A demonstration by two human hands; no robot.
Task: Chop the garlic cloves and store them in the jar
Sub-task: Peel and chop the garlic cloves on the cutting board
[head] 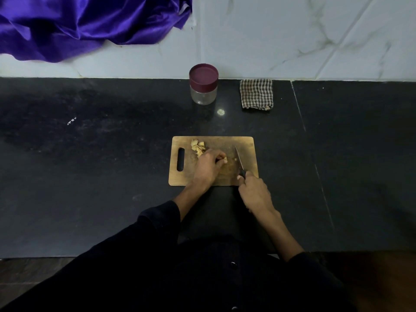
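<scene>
Garlic [198, 147] lies in one small pile on one board [246, 145] on my bench [90, 176]. My left hand [208, 165] pinches one clove; my right hand [254, 192] grips one knife [239, 158]. One lidded jar [203, 84] and one cloth [256, 93] sit behind.

Maroon-lidded clear jar [203, 84]; brown-white checked cloth [256, 93]; purple fabric [90, 21]; garlic [198, 147] seemingly pale yellow.

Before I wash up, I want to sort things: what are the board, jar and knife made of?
The cutting board looks like matte wood, brown with darker worn patches. The jar has a clear body, glass or plastic, with a maroon lid, likely plastic. The knife shows a shiny metal blade and a dark handle, mostly hidden by the right hand.
</scene>
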